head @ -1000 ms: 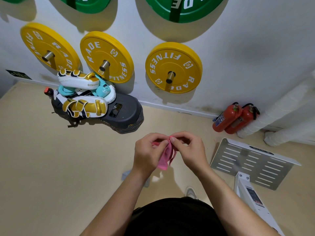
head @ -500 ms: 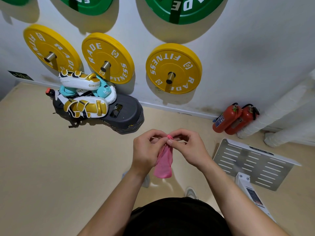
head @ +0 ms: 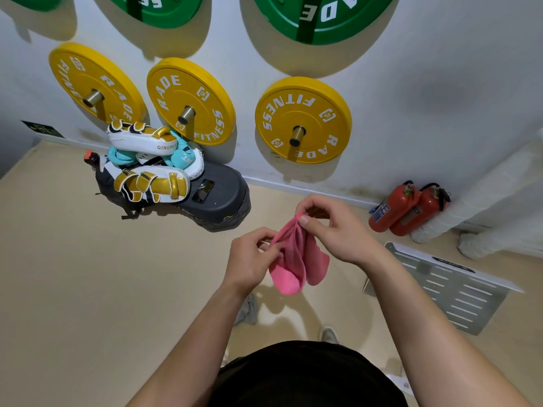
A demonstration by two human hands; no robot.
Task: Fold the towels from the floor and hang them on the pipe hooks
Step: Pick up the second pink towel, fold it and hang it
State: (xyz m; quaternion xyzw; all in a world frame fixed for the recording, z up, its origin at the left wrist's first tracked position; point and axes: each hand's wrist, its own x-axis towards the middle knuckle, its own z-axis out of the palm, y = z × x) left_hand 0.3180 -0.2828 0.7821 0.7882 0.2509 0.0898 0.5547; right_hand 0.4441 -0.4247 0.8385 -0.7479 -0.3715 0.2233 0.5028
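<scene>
A small pink towel [head: 296, 259] hangs in front of me above the beige floor, its top edge stretched between both hands. My left hand [head: 252, 259] pinches the towel's left upper corner. My right hand [head: 332, 230] pinches the right upper corner a little higher, thumb on top. The cloth droops in loose folds below the fingers. A grey towel [head: 248, 311] lies crumpled on the floor under my left forearm, partly hidden. White wrapped pipes [head: 482, 201] run along the wall at the right; no hooks show.
Yellow weight plates [head: 302, 120] and green ones hang on wall pegs. Boxing pads [head: 147, 165] sit on a dark step box [head: 217, 198] at the left. Two red fire extinguishers [head: 408, 210] lean by the wall. A slotted metal plate [head: 449, 286] lies at the right.
My hands have pulled apart, the right rising and the left dropping slightly, so the bunched pink towel has spread wider between them.
</scene>
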